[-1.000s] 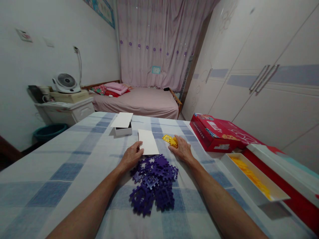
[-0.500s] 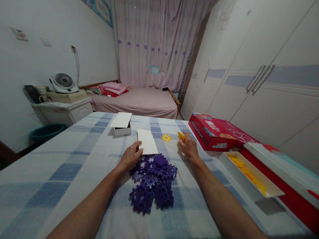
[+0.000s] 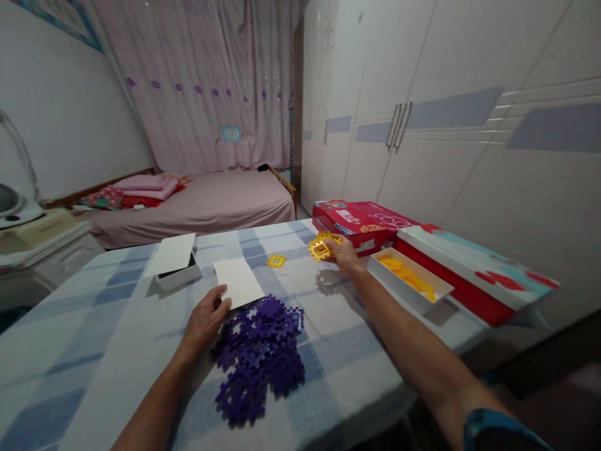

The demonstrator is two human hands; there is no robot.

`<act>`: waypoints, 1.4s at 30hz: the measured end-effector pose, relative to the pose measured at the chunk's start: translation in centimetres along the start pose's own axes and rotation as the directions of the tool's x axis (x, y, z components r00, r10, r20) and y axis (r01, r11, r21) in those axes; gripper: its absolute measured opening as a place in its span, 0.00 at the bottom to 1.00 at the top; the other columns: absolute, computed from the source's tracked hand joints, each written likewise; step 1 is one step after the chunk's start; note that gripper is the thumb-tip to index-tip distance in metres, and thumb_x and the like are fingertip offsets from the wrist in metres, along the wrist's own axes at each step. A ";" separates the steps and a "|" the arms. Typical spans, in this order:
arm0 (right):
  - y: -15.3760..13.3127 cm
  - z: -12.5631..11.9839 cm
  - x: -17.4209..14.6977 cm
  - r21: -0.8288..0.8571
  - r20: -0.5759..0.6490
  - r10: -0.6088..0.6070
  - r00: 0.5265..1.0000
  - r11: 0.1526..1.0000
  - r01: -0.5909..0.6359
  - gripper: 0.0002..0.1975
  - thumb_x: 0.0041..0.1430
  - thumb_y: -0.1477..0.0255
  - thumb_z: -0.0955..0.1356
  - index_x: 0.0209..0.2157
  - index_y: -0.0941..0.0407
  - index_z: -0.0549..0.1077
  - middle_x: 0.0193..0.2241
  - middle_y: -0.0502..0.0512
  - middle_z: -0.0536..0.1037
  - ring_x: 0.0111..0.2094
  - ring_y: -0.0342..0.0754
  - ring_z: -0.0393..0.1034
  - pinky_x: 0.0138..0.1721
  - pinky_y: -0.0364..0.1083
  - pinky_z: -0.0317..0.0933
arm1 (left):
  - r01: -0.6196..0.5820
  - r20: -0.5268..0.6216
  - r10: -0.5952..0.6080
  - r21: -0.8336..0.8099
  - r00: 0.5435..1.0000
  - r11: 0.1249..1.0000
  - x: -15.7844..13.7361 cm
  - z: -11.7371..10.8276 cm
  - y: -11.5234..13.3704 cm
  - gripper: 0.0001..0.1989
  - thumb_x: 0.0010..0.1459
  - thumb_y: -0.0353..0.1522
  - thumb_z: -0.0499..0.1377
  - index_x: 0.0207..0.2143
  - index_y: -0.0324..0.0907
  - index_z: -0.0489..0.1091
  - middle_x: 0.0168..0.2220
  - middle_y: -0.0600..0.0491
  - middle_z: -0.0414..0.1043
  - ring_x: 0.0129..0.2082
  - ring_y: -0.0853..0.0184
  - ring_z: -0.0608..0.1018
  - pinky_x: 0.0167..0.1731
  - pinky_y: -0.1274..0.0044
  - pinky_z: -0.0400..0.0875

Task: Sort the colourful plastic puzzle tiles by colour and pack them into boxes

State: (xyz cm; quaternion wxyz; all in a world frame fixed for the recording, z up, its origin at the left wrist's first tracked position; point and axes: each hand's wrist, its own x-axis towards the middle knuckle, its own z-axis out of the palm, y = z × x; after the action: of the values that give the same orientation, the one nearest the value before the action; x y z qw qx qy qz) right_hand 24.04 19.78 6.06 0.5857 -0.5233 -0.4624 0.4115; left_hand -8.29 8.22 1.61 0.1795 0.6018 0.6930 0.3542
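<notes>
My left hand point(image 3: 206, 318) has its fingers curled at the near left edge of a flat white card point(image 3: 238, 283), perhaps a box lid. Right beside it lies a heap of purple notched plastic building pieces point(image 3: 263, 341), overlapping one another. My right hand point(image 3: 346, 257) grips several yellow notched plastic building pieces point(image 3: 323, 246), raised above the tablecloth with their shadow below. A single yellow piece point(image 3: 276, 261) lies flat between the card and my right hand. More yellow pieces point(image 3: 406, 274) fill a long white box point(image 3: 439, 293) to the right of my right hand.
A small white box point(image 3: 181, 277) with its lid point(image 3: 173, 252) askew stands at the left. Red boxes point(image 3: 347, 225) and a large white-and-red lid point(image 3: 469, 263) line the right side. A checked cloth point(image 3: 117, 326) covers the table; a bed point(image 3: 225, 200) stands beyond.
The view has swung right. My right hand has lifted the yellow pieces and moved them toward the red box and the yellow-filled box. My left hand stays by the white card.
</notes>
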 end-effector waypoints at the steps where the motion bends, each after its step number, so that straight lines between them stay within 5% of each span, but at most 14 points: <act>1: -0.8 -1.4 0.0 0.036 0.003 -0.024 1.000 0.999 0.024 0.18 0.49 0.67 0.69 0.41 0.57 0.64 0.33 0.53 0.77 0.28 0.46 0.75 0.25 0.46 0.72 | 0.007 0.000 -0.007 0.006 1.000 1.000 0.0 0.0 0.0 0.33 0.50 0.45 0.51 0.52 0.33 0.66 0.37 0.45 0.73 0.37 0.59 0.75 0.40 0.69 0.69; 6: -3.8 -11.4 -0.2 -0.008 -0.119 -0.185 0.975 0.983 0.186 0.23 0.43 0.62 0.72 0.41 0.56 0.65 0.36 0.53 0.76 0.31 0.47 0.74 0.28 0.45 0.71 | 0.018 0.011 -0.018 0.016 1.000 1.000 0.3 0.0 -0.6 0.32 0.49 0.46 0.51 0.52 0.36 0.66 0.38 0.46 0.73 0.38 0.58 0.75 0.43 0.68 0.68; 9: -4.0 -17.6 -0.6 -0.163 -0.162 -0.191 0.968 0.973 0.164 0.24 0.43 0.62 0.72 0.41 0.56 0.66 0.36 0.54 0.75 0.30 0.47 0.74 0.26 0.45 0.71 | 0.028 0.029 -0.028 0.010 0.999 1.000 0.4 0.1 -0.9 0.33 0.49 0.47 0.51 0.53 0.36 0.65 0.39 0.45 0.72 0.40 0.57 0.74 0.45 0.67 0.67; 15: -2.2 -24.7 -1.4 -0.539 0.004 -0.086 0.996 0.839 0.074 0.20 0.46 0.64 0.71 0.41 0.56 0.69 0.35 0.55 0.76 0.31 0.46 0.73 0.27 0.43 0.69 | 0.052 0.029 -0.052 0.025 0.998 0.998 0.4 0.2 -1.0 0.33 0.50 0.48 0.50 0.54 0.37 0.65 0.40 0.45 0.72 0.41 0.56 0.74 0.45 0.67 0.67; 25: -2.6 -24.8 -2.3 -0.795 0.125 -0.174 0.977 0.571 0.203 0.13 0.52 0.65 0.65 0.39 0.54 0.73 0.33 0.52 0.78 0.28 0.45 0.72 0.26 0.41 0.66 | 0.059 0.031 -0.059 0.024 0.998 0.998 0.5 0.1 -1.1 0.35 0.49 0.48 0.51 0.54 0.37 0.65 0.41 0.43 0.72 0.43 0.55 0.74 0.45 0.66 0.67; 32: -3.1 -23.7 -1.4 -0.884 0.209 -0.343 0.916 0.333 0.327 0.15 0.55 0.67 0.61 0.42 0.55 0.73 0.37 0.55 0.79 0.37 0.51 0.73 0.42 0.48 0.65 | 0.031 0.027 -0.032 0.010 0.999 0.999 0.7 0.3 -1.9 0.34 0.49 0.49 0.51 0.53 0.38 0.66 0.39 0.45 0.72 0.41 0.57 0.75 0.44 0.68 0.67; 39: -1.3 -21.3 -2.5 -0.785 0.407 -0.240 0.881 0.401 0.472 0.28 0.53 0.57 0.66 0.54 0.53 0.66 0.55 0.57 0.70 0.54 0.55 0.66 0.54 0.52 0.60 | 0.038 0.025 -0.038 0.020 0.999 0.999 0.5 0.2 -1.4 0.34 0.49 0.48 0.51 0.53 0.37 0.66 0.38 0.46 0.72 0.38 0.57 0.75 0.42 0.68 0.68; 42: -0.8 -22.1 -3.3 -0.813 0.310 -0.319 0.896 0.399 0.424 0.28 0.52 0.57 0.66 0.53 0.55 0.67 0.55 0.61 0.68 0.56 0.57 0.63 0.56 0.55 0.58 | 0.038 0.027 -0.039 0.027 0.999 0.999 0.3 0.0 -0.8 0.34 0.48 0.48 0.51 0.53 0.36 0.66 0.37 0.45 0.72 0.38 0.57 0.75 0.43 0.68 0.67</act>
State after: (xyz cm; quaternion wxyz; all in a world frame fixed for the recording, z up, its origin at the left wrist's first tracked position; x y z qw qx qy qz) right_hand 44.79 11.34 5.95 0.2940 -0.6059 -0.7392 0.0090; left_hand -8.88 8.53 1.09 0.1878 0.5953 0.7066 0.3333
